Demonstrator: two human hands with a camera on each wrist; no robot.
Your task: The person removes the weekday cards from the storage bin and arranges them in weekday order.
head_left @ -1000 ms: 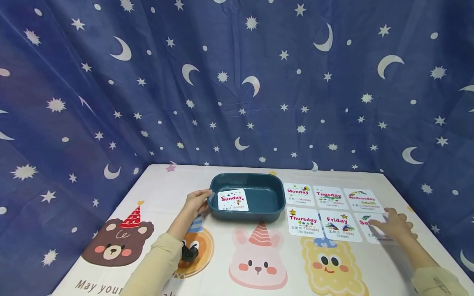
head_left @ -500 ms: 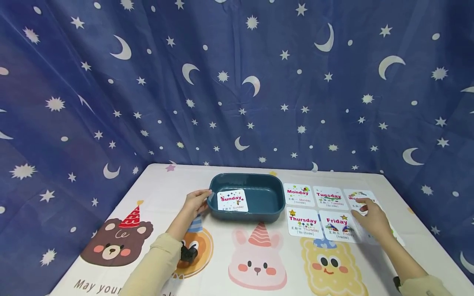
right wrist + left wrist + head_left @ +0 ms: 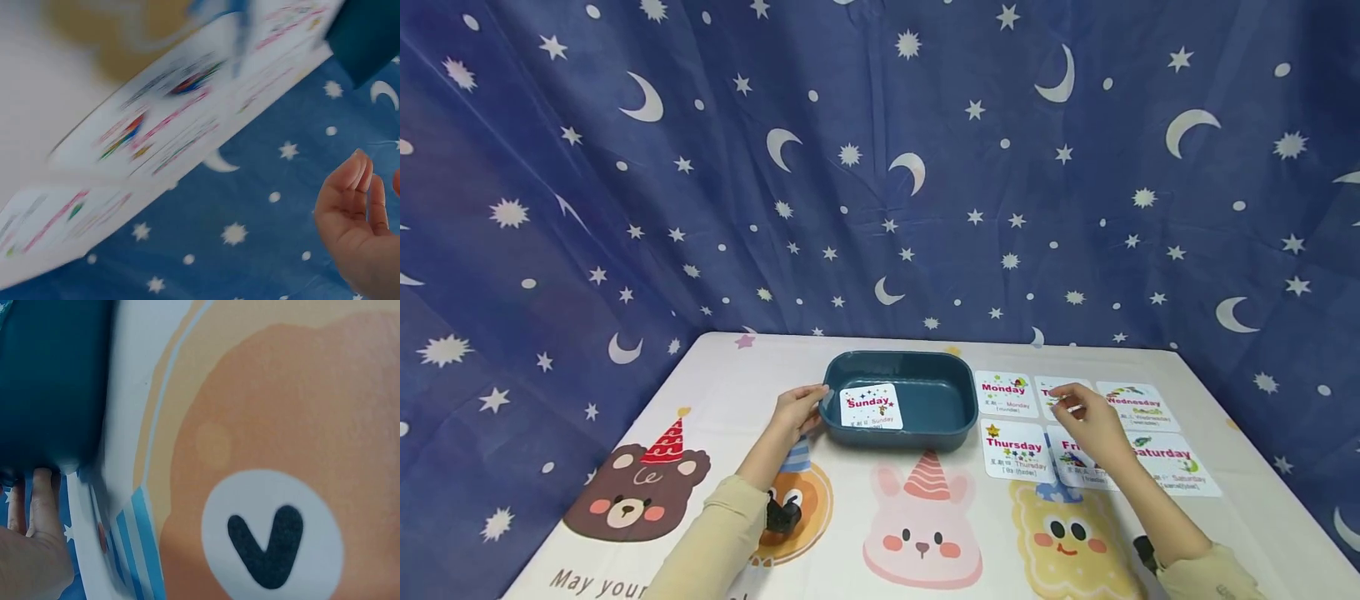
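Observation:
In the head view, my left hand [image 3: 796, 412] holds the left end of a dark teal plastic tub [image 3: 940, 439], fingertips at its rim. The left wrist view shows fingers [image 3: 45, 503] against the end wall. Inside the tub a white card reading Sunday [image 3: 870, 407] leans at the left. My right hand [image 3: 1093, 427] is over the cards with fingers loosely bent and nothing between them. It partly covers the Tuesday card [image 3: 1047, 408] and the Friday card [image 3: 1071, 471]. Monday [image 3: 1006, 394], Wednesday [image 3: 1135, 404], Thursday [image 3: 1015, 450] and Saturday [image 3: 1176, 467] cards lie in the same two rows.
A white tablecloth [image 3: 835, 517] printed with cartoon animals covers the table. Behind it and at the sides hangs a blue curtain [image 3: 865, 233] with moons and stars. The card rows sit right beside the tub's right end.
My right hand has moved left from the Saturday card, past the Wednesday card, to over Tuesday and Friday. Saturday shows again. My left hand and the tub have stayed put.

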